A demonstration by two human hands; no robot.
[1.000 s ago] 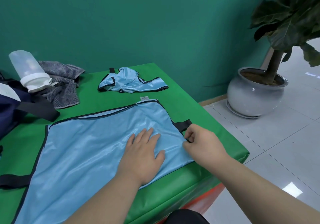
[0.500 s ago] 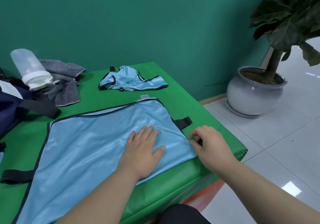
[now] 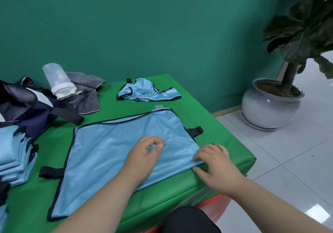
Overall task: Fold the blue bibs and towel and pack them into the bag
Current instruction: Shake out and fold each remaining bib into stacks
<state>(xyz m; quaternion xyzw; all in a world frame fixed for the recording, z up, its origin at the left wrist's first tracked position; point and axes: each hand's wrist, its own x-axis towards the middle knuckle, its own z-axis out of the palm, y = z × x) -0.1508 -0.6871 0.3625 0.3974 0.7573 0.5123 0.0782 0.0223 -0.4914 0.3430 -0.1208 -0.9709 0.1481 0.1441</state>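
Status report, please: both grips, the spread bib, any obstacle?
Left grip curled over spread bib, hold unclear. Right grip pinches its near right corner. Bib flat on green table. Nothing blocks the fold.

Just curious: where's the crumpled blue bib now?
Head view: the crumpled bib lies toward the wall, right of the grey towel, beyond the flat bib.
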